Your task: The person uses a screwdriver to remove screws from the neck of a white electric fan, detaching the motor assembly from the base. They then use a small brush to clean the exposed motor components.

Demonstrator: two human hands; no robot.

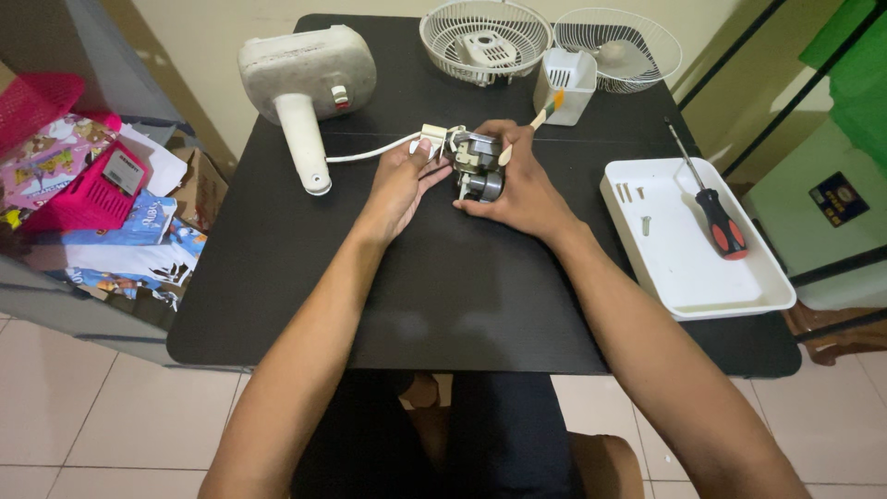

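Left hand: fingers closed on the white plastic end of the small fan motor, thumb lying across the top of it.
Right hand: wrapped round the grey metal body of the motor from the right, fingers clamped on it – and a thin brush with a pale handle is pinched in the same grip, its green-and-orange end pointing up and away.
Fan motor: held between both hands just above the black table, a little past the middle toward the far edge.
White cord: runs from the motor's left end to the fan housing.
Fan housing: cream shell with a stubby neck, lying near the far left corner.
Grilles: one round wire guard at the far edge, a second beside it toward the far right corner.
White cup: small square container just in front of the grilles, near the brush tip.
White tray: at the right edge – a few loose screws lie in its far left corner.
Screwdriver: red-and-black handle resting in the tray, shaft sticking out over its far rim.
Left of the table: a grey shelf with a pink basket and printed packets.
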